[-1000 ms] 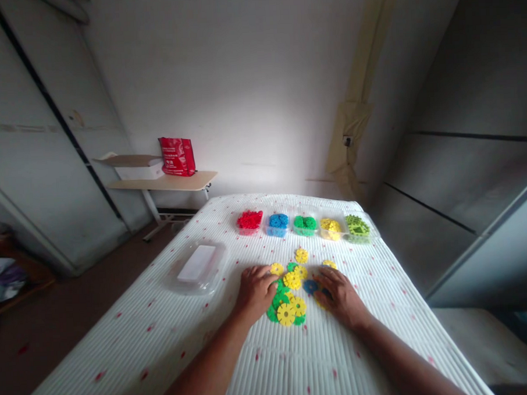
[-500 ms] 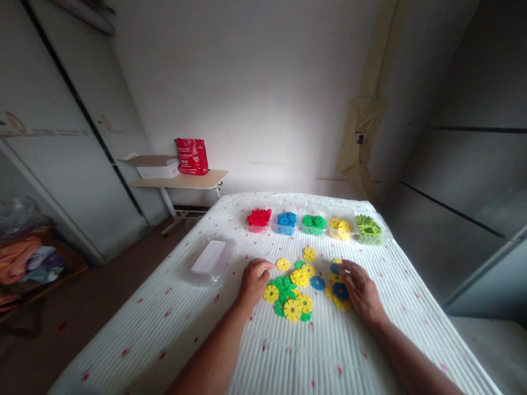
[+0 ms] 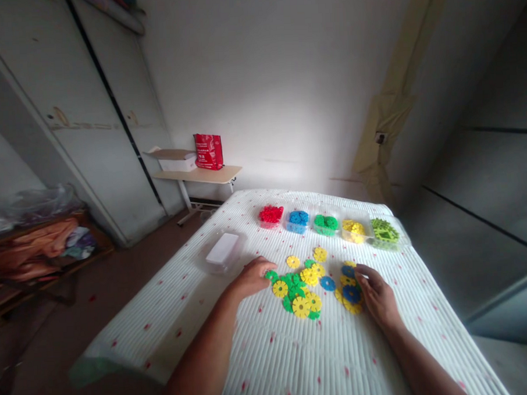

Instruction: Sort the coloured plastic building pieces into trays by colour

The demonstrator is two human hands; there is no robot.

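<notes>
My left hand is curled at the left edge of a loose pile, with a green notched plastic disc between its thumb and fingers. Beside it lie a yellow notched disc and several green discs, with more yellow ones on top. My right hand rests at the right side of a second cluster, its fingers bent and apart, touching or just beside the discs. That cluster mixes yellow discs and blue discs. A single blue disc lies between the two groups.
Clear tubs of red pieces, blue pieces, green pieces, yellow pieces and light-green pieces line the far side. A clear plastic container sits left. Behind, a small table holds a red bag.
The view has turned left, so everything sits further right. My left hand has shifted a little, and the green disc at its fingers now shows. My right hand stays by the yellow and blue cluster.
</notes>
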